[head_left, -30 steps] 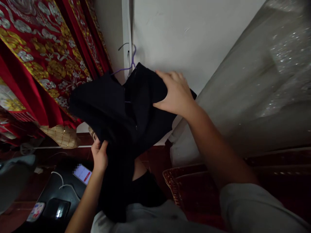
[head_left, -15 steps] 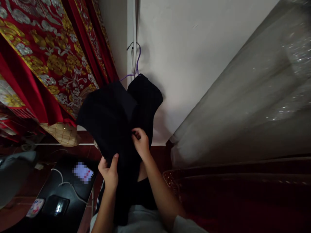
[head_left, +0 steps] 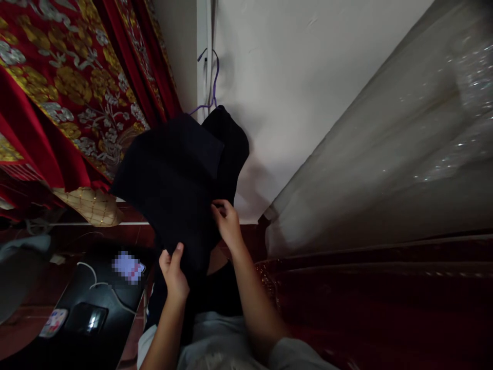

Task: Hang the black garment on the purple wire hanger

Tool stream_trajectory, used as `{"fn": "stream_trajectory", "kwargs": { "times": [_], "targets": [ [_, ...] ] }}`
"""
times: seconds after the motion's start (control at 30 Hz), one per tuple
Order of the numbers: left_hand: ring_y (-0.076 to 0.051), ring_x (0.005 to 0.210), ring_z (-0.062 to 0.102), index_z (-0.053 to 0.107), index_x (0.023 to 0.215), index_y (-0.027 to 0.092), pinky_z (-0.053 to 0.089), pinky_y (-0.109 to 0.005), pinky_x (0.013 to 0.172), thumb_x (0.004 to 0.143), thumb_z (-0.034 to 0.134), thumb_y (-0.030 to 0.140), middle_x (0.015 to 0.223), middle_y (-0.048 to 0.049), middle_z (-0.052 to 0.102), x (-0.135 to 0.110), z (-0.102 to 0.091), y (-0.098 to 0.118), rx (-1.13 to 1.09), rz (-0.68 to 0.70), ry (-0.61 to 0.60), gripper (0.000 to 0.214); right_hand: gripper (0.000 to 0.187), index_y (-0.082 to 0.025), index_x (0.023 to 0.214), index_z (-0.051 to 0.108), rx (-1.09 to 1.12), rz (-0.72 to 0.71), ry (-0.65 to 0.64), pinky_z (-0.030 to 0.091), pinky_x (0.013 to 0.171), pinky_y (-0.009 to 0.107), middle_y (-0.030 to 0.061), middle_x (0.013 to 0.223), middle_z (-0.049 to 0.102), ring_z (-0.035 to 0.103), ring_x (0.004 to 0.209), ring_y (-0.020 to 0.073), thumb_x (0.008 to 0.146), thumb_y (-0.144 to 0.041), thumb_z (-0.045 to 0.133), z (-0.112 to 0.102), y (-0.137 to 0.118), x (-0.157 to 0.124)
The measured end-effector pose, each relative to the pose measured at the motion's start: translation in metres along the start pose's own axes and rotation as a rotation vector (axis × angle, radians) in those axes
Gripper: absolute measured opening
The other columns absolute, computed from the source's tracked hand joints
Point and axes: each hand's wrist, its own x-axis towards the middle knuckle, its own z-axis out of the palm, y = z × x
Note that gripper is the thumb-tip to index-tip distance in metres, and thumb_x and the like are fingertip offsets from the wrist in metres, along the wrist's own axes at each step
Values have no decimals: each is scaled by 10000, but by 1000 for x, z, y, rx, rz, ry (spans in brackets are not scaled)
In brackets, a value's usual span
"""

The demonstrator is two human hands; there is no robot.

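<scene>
A black garment (head_left: 169, 164) with a collar-like flap hangs from a purple hanger (head_left: 216, 85), whose hook is over a white pole or pipe by the wall. My left hand (head_left: 174, 272) grips the garment's lower left part, thumb on top and fingers curled at the cloth. Farther up, at the garment's right front edge, my right hand (head_left: 227, 222) pinches the dark fabric between thumb and fingers. Whether a button lies in that pinch is too dark to tell.
Red embroidered cloth (head_left: 77, 77) hangs at the left. A black table (head_left: 115, 329) at lower left bears a lit phone (head_left: 129, 267), a white cable (head_left: 96, 282) and a dark flat device (head_left: 87, 318). Sheer glittery fabric (head_left: 346, 174) and dark red cloth (head_left: 385, 318) fill the right.
The view has shifted slightly, so the hanger appears higher and a little left. The garment's left side spreads farther left. Both hands remain on the cloth.
</scene>
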Motion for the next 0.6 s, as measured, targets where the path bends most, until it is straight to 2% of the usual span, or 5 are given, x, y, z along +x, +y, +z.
{"fn": "stream_trajectory", "kwargs": {
  "times": [0.17, 0.3, 0.43, 0.5, 0.6],
  "targets": [
    [-158, 696, 643, 634, 722, 174, 517, -253, 683, 532, 900, 450, 737, 5, 685, -8, -2, -5, -19, -120, 16, 428, 390, -192, 824, 598, 68, 11, -70, 355, 561, 255, 10, 681, 592, 525, 614, 142, 775, -577, 630, 4, 1, -2],
    [-218, 941, 690, 710, 806, 194, 531, -295, 842, 558, 837, 404, 877, -18, 744, -10, -3, -10, -50, -152, 100, 348, 367, -198, 811, 580, 102, 48, -60, 384, 589, 248, 14, 707, 620, 554, 642, 143, 749, -549, 668, 3, -1, -1],
    [-235, 871, 705, 716, 783, 199, 552, -331, 800, 580, 809, 409, 858, -25, 750, -18, -8, -19, -18, -177, 41, 306, 339, -186, 849, 597, 132, 110, -72, 364, 570, 241, 2, 692, 606, 527, 607, 130, 757, -504, 672, 2, -6, -5],
    [-243, 838, 711, 705, 778, 198, 568, -348, 791, 625, 797, 423, 827, -30, 736, -20, -12, -25, 25, -150, -32, 288, 287, -184, 808, 589, 152, 100, -100, 363, 573, 236, -7, 689, 581, 511, 613, 119, 759, -455, 671, 1, -8, -6],
    [-246, 866, 710, 687, 813, 201, 572, -351, 817, 745, 749, 435, 803, -32, 704, -12, -16, -27, 165, 57, -73, 252, 249, -188, 695, 551, 134, 46, -85, 345, 553, 229, -20, 653, 515, 464, 596, 102, 770, -413, 629, -5, -10, -6]
  ]
}}
